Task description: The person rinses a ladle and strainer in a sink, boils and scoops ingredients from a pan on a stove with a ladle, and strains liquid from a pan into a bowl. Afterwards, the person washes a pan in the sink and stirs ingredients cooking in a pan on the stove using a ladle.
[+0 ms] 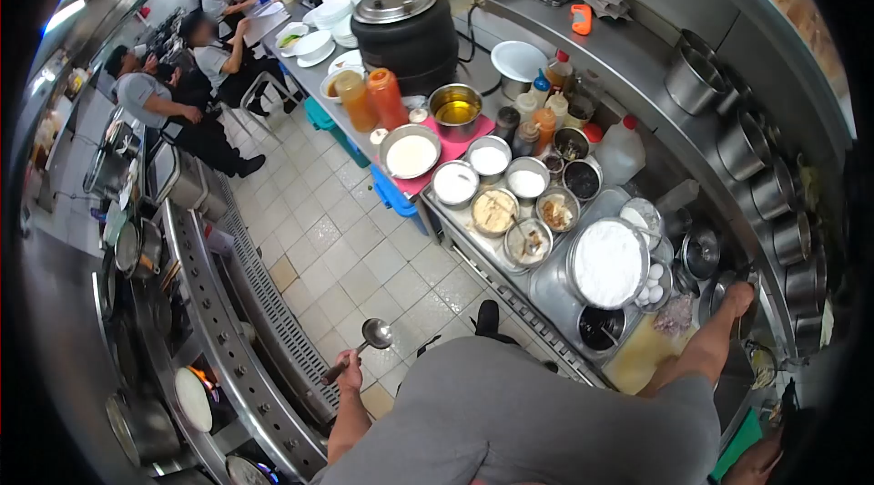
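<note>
My left hand (347, 369) is closed around the dark handle of a ladle (377, 333), held out over the floor beside the stove. My right hand (739, 299) reaches to the far right of the counter, beside a metal bowl (719, 292) near the hanging pots. Its fingers look curled, but what they grip is too small to make out. Close to my right arm are a yellow cutting board (640, 353), a bag of pinkish food (675, 316), a bowl of eggs (654, 288) and a large bowl of white powder (609, 262).
Several bowls of ingredients, squeeze bottles (544, 127) and a big black soup kettle (405, 39) stand on the counter. Pots (745, 144) hang along the right. On the left stove a pan (194, 398) sits over flame. Several people (155, 102) are across the tiled floor (355, 239).
</note>
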The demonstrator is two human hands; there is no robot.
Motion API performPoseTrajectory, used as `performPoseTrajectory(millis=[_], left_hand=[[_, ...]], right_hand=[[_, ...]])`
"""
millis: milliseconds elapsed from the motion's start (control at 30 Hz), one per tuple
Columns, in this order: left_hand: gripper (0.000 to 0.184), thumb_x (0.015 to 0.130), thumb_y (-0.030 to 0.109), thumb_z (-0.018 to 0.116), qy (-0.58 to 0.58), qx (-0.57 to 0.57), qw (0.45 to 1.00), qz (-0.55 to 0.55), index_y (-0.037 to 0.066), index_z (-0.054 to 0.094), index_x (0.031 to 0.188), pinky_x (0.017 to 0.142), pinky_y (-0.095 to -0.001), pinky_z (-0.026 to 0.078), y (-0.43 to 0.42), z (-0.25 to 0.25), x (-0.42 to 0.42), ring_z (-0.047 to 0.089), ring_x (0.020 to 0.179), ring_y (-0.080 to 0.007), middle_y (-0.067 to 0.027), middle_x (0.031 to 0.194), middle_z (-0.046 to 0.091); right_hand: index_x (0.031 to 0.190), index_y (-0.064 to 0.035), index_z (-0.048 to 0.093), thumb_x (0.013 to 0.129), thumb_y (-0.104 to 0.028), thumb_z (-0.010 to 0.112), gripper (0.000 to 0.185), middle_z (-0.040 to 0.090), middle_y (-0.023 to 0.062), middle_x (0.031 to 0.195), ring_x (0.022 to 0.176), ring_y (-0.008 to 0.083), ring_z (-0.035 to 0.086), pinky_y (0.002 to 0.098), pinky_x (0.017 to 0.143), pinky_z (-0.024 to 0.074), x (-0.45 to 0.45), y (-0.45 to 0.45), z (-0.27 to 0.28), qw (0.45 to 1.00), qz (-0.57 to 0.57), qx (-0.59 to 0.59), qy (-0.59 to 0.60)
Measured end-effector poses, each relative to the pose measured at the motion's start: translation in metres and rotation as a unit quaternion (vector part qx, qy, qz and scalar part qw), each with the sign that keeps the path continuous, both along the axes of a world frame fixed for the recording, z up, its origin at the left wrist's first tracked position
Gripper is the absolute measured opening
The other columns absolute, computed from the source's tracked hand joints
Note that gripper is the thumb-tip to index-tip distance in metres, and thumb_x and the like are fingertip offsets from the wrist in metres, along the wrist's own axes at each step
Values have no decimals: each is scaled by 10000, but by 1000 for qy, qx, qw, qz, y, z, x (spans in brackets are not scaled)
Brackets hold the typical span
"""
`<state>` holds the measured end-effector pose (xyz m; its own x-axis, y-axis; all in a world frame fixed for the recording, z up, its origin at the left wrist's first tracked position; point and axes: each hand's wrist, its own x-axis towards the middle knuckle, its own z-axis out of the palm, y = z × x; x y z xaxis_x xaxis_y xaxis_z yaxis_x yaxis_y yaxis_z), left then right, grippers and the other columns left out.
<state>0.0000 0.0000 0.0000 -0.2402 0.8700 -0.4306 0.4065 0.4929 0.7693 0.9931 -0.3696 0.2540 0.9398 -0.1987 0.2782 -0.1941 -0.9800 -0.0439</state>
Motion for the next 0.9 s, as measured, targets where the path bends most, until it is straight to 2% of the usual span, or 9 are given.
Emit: performPoseTrajectory(millis=[67, 100, 167, 333, 467, 633, 700, 833, 900], left_hand=[[367, 955, 390, 665, 9, 11, 1000, -10, 42, 637, 1065, 731, -326, 509, -33, -6, 10, 623, 765, -169, -62, 819, 668], [367, 955, 390, 665, -2, 65, 998, -1, 42, 637, 1065, 731, -326, 509, 0, -16, -44, 623, 765, -169, -62, 819, 668], [350, 956, 376, 663, 1, 9, 1000, 28, 39, 630, 1046, 718, -308, 498, -60, -18, -71, 613, 751, -146, -53, 808, 662], [409, 927, 448, 668, 75, -22, 995, 61, 65, 663, 1071, 871, -444, 512, -165, -81, -175, 662, 939, -317, -130, 946, 693], [352, 921, 395, 695, 53, 2, 993, 108, 45, 677, 958, 829, -393, 512, -256, -48, -226, 653, 885, -254, -100, 926, 695], [303, 916, 327, 722, 50, 20, 985, 164, 39, 632, 888, 780, -383, 503, -391, -63, -292, 605, 798, -219, -77, 837, 653], [304, 908, 282, 737, 71, 27, 964, 254, 35, 586, 818, 756, -397, 496, -432, -82, -291, 576, 756, -209, -62, 762, 608], [299, 914, 244, 746, 34, -24, 925, 378, 39, 559, 802, 769, -388, 493, -499, -62, -270, 572, 772, -205, -54, 770, 601], [300, 928, 258, 744, 35, -58, 866, 496, 41, 564, 826, 795, -396, 488, -535, -100, -261, 580, 800, -211, -56, 804, 610]], right_hand=[[1030, -46, 756, 951, -260, 544, 311, 734, 199, 1113, 1020, 367, 723, 486, 843, 592, -12, 29, 29, 999, 5, 42, -33], [1030, -46, 756, 951, -260, 544, 311, 734, 199, 1113, 1020, 367, 723, 486, 843, 592, -73, 60, 7, 994, 12, 96, -45], [1012, -72, 745, 953, -269, 524, 302, 744, 176, 1085, 1017, 392, 718, 512, 833, 588, -97, 68, 30, 991, 21, 87, -95], [1142, -62, 688, 950, -249, 518, 318, 710, 191, 1184, 1079, 409, 689, 542, 871, 566, -221, 141, 67, 982, 103, 141, -75], [1169, -84, 673, 950, -253, 517, 318, 704, 192, 1191, 1093, 421, 677, 548, 894, 551, -287, 194, 74, 968, 216, 104, -71], [1122, -91, 662, 947, -239, 505, 278, 710, 204, 1126, 1058, 440, 674, 561, 867, 538, -423, 270, 111, 930, 354, 83, -45], [1079, -111, 653, 942, -240, 504, 240, 715, 175, 1073, 1012, 433, 680, 568, 823, 539, -492, 297, 125, 892, 445, 29, -76], [1034, -95, 655, 921, -233, 592, 189, 705, 186, 1025, 915, 427, 674, 553, 789, 520, -648, 340, 159, 765, 626, 128, -79], [981, -81, 669, 925, -224, 625, 160, 700, 202, 969, 887, 427, 670, 525, 770, 514, -689, 376, 144, 644, 726, 223, -88]])
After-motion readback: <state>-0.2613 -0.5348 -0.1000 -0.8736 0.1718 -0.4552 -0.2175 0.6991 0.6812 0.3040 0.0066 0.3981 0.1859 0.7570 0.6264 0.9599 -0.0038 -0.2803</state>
